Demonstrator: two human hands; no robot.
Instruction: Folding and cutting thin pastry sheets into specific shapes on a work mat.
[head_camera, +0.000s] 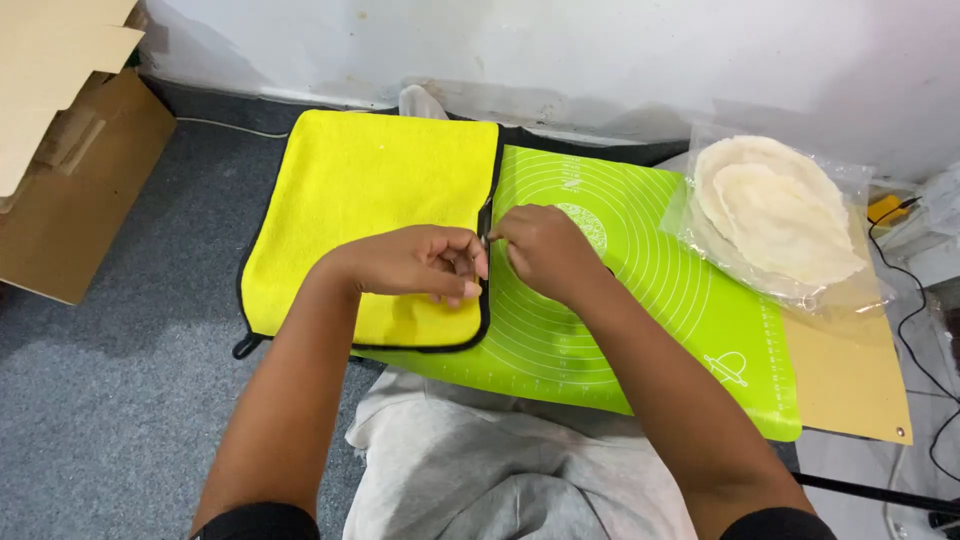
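Your left hand (425, 262) and right hand (540, 250) both pinch the black-trimmed right edge of the yellow microfibre cloth (370, 210), fingers clenched on the hem. The cloth lies flat, overlapping the left part of the green silicone baking mat (640, 300). At two o'clock sits a clear bag of flatbreads (775, 215); at ten o'clock, a cardboard box (70, 170) on grey carpet (120, 400).

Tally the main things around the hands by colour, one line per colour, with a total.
Yellow: 1, the yellow cloth that the left hand and right hand pinch at its edge.
Green: 1, the green mat.
Brown: 1, the cardboard box.
Off-white: 1, the bag of flatbreads.
Total: 4
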